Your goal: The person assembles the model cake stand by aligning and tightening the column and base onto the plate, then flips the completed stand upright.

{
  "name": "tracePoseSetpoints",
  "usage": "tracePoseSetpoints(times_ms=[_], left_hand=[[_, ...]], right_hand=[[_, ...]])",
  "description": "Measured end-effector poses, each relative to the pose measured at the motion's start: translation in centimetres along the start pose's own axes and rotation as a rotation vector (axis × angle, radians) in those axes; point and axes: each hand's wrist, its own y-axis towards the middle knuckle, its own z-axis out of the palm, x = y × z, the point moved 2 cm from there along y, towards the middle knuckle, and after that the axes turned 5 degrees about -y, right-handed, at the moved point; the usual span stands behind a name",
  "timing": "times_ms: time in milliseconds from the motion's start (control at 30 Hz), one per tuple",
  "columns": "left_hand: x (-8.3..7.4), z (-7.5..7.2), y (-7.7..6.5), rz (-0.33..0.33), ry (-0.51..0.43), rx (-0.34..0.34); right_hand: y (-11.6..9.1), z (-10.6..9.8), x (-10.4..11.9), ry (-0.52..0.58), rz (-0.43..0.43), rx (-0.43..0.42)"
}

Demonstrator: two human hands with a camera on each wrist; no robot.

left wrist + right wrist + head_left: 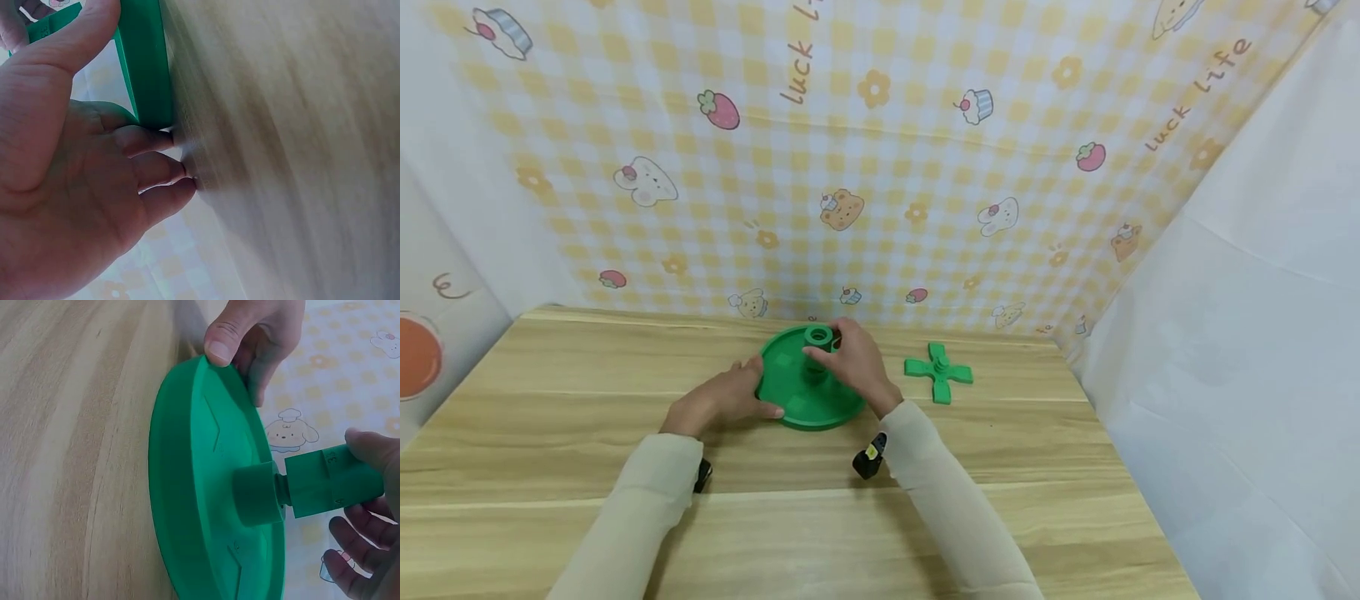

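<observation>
A round green base (808, 417) with a raised rim lies on the wooden table, a short socket (253, 497) standing at its centre. My left hand (730, 396) grips the base's left rim, thumb over the near edge and the other fingers along the outer side. Between thumb and fingers, my right hand (859, 367) pinches a green cylinder (331, 481) with small markings on its side. This cylinder stands upright over the socket. In the right wrist view a narrow neck (284, 489) shows in the small gap between the two.
Right of the base, a green cross-shaped piece (940, 373) with a small central peg lies flat on the table (760, 533). A checked cloth (880, 167) with cartoon prints hangs behind the table's far edge, and white cloth (1240, 333) hangs at the right.
</observation>
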Motion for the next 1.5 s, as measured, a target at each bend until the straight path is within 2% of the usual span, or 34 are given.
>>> tracePoseSetpoints(times_ms=[100,300,400,733,1067,1367,1500], left_hand=[[-0.01,-0.16,-0.09,0.002,-0.004,0.003],[0.00,-0.13,-0.12,0.001,-0.024,-0.001],[-0.13,-0.14,-0.12,0.009,-0.022,-0.004],[-0.17,-0.20,-0.02,0.006,-0.007,0.007],[-0.17,-0.21,0.26,0.008,-0.016,0.016],[-0.19,-0.24,0.14,-0.001,-0.024,0.010],[-0.20,-0.16,0.10,0.004,-0.028,0.010]], right_hand=[[0.01,-0.03,-0.02,0.047,-0.020,0.023],[-0.10,-0.11,-0.32,0.237,-0.064,0.144],[-0.11,-0.19,-0.40,0.288,-0.059,0.151],[0.10,-0.05,-0.27,0.256,-0.070,0.101],[0.03,0.00,-0.04,0.198,0.000,0.059],[0.05,0.37,0.08,0.150,0.009,0.013],[-0.08,0.46,-0.05,0.207,0.034,0.035]])
